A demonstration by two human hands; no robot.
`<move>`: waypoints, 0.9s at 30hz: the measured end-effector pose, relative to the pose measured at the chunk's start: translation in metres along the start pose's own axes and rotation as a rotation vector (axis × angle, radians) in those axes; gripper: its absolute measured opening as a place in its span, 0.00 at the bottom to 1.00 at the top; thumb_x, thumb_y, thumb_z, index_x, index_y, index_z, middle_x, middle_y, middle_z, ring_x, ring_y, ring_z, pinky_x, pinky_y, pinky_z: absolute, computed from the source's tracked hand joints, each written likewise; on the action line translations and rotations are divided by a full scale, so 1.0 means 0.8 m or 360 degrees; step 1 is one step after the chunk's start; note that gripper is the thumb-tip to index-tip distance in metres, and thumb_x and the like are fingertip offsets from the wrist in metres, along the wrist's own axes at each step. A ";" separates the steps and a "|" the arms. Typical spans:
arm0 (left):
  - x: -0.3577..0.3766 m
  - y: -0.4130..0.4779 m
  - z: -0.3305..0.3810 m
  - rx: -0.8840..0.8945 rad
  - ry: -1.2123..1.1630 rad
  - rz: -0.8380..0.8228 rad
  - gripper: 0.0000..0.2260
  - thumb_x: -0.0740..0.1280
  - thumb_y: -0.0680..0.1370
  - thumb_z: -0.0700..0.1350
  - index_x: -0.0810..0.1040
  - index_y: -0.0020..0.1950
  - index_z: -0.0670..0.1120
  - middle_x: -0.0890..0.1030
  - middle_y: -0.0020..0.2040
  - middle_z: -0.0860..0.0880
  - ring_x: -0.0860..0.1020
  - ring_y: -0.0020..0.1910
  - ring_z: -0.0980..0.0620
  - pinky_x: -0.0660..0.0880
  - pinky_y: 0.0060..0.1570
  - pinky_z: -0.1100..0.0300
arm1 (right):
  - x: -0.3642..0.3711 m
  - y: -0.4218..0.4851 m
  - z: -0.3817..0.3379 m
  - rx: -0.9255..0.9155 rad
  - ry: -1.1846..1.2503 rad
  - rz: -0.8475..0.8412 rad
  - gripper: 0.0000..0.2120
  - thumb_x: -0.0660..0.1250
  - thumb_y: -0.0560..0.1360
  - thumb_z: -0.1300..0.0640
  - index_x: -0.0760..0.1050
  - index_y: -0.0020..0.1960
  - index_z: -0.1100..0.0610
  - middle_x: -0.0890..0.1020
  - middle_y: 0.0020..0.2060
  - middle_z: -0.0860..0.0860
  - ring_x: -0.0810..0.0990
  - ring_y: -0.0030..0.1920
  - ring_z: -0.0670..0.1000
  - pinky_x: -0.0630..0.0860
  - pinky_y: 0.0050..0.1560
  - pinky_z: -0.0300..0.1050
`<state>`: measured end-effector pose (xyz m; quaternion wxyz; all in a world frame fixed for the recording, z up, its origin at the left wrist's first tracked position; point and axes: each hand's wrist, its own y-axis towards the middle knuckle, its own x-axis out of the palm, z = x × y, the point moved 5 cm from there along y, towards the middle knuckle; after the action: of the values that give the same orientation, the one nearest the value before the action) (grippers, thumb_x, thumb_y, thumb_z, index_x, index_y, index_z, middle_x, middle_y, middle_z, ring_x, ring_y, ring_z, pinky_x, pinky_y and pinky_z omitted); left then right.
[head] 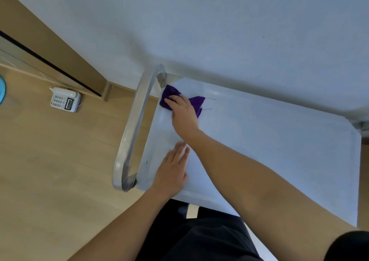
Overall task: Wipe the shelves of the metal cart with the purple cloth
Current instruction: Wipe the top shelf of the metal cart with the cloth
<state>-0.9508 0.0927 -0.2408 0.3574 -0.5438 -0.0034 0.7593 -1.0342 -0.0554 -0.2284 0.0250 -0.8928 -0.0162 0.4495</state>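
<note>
The metal cart's top shelf [269, 145] is a pale shiny sheet reaching from the centre to the right. The purple cloth [169, 93] lies bunched in its far left corner, close to the curved metal handle [135, 125]. My right hand [183, 115] presses flat on the cloth and covers its middle; two loose threads trail off to the right. Palm down, fingers together, my left hand [171, 171] rests on the shelf near its left front edge and holds nothing. Lower shelves are hidden.
A white wall runs behind the cart. A white desk phone [64, 99] sits on the wooden floor at left, beside a wooden panel with a dark gap. A blue object [2, 89] shows at the far left edge.
</note>
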 end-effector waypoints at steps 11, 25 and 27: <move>-0.001 0.013 0.024 -0.0108 0.0101 -0.0007 0.26 0.57 0.80 0.45 0.55 0.77 0.43 0.46 0.80 0.45 0.45 0.79 0.45 0.52 0.76 0.50 | -0.075 -0.042 0.109 0.0361 -0.0198 0.0178 0.25 0.60 0.77 0.67 0.68 0.72 0.52 0.69 0.71 0.50 0.64 0.70 0.58 0.64 0.70 0.53; 0.033 0.040 0.148 0.0389 0.0263 -0.0147 0.23 0.58 0.79 0.42 0.64 0.75 0.44 0.54 0.79 0.42 0.52 0.78 0.43 0.57 0.75 0.47 | -0.200 -0.157 0.275 0.0917 -0.0111 0.0436 0.22 0.59 0.80 0.62 0.68 0.72 0.50 0.70 0.71 0.47 0.66 0.69 0.54 0.70 0.63 0.49; 0.037 0.046 0.171 0.0453 0.0252 -0.0149 0.23 0.59 0.79 0.41 0.64 0.75 0.43 0.55 0.79 0.42 0.52 0.78 0.43 0.58 0.74 0.48 | -0.212 -0.175 0.297 0.0961 -0.0109 0.0463 0.22 0.59 0.80 0.62 0.68 0.72 0.50 0.70 0.71 0.47 0.66 0.69 0.54 0.70 0.63 0.49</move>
<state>-1.0885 0.1338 -0.2238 0.4650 -0.5451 0.1070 0.6894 -1.3269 0.0829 -0.2249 0.2235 -0.8224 0.2443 0.4626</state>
